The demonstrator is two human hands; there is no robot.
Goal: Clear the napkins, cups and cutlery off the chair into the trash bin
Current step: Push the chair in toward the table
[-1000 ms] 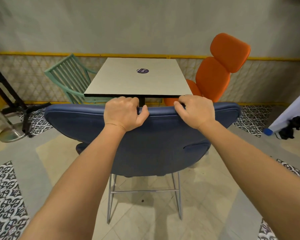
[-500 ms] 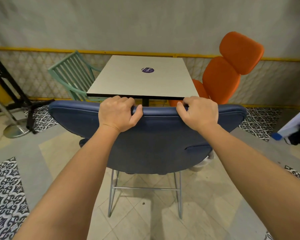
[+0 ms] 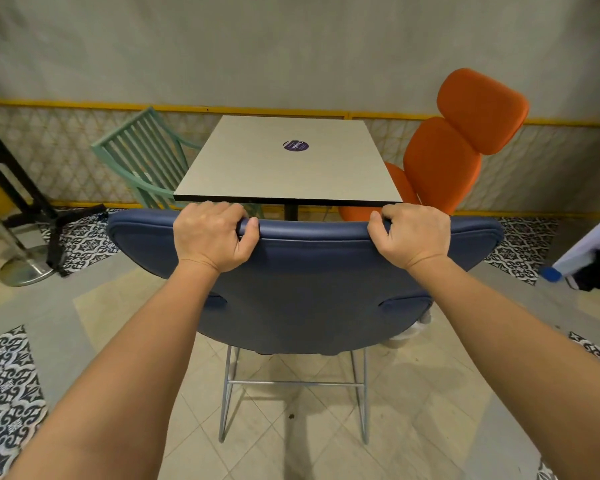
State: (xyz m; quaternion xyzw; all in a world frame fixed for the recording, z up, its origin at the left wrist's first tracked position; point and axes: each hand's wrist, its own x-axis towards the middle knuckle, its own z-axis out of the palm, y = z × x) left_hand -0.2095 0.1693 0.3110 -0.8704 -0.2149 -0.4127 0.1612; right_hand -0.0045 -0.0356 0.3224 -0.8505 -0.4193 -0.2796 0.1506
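As left hand [image 3: 210,239] grips chair [image 3: 312,271], sticker [image 3: 295,145] illegible

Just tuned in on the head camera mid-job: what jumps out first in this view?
The left hand and right hand grip the top edge of the blue chair from behind, in the middle of the view. Beyond it stands a pale table with a round purple sticker. A bright orange chair stands on its right and a green slatted chair on its left.
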